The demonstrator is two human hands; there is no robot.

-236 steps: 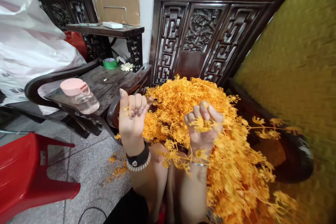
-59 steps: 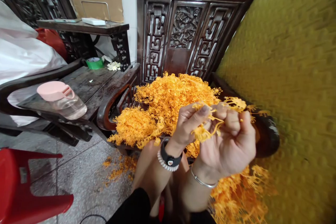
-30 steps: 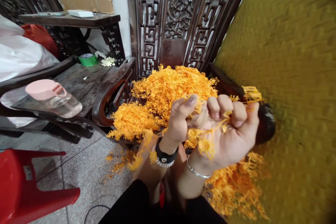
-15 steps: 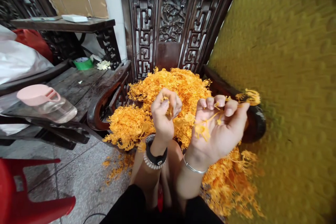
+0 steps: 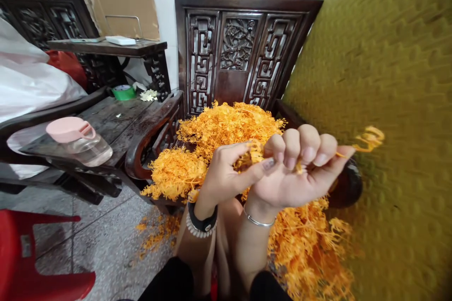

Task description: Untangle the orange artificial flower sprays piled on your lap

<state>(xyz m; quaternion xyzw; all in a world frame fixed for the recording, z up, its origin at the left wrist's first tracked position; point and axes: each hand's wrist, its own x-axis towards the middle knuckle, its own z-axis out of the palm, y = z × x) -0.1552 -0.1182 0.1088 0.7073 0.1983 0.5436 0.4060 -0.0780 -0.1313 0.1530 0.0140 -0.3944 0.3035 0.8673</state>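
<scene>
My right hand [image 5: 300, 169] is curled shut, palm up, on a thin orange plastic flower sprig [image 5: 367, 138] whose tip sticks out past the little finger to the right. My left hand [image 5: 226, 171], with a black watch and a bead bracelet at the wrist, meets it from the left and pinches a small orange piece between thumb and forefinger at the right hand's index finger. Both hands hover over my knees. Behind them a big heap of orange plastic flowers [image 5: 226, 127] covers the seat of a carved dark wooden chair [image 5: 243, 42].
More orange sprigs [image 5: 310, 254] hang by my right knee, and bits litter the floor [image 5: 155, 235]. A yellow-green cushion [image 5: 388, 103] fills the right. Left: a dark wooden side table [image 5: 116, 117] with a pink-lidded bottle [image 5: 81, 138], green tape [image 5: 123, 91], a red stool [image 5: 31, 258].
My left hand, apart and raised half a second ago, has come back against the right hand. The sprig now sticks further out to the right of the right fist.
</scene>
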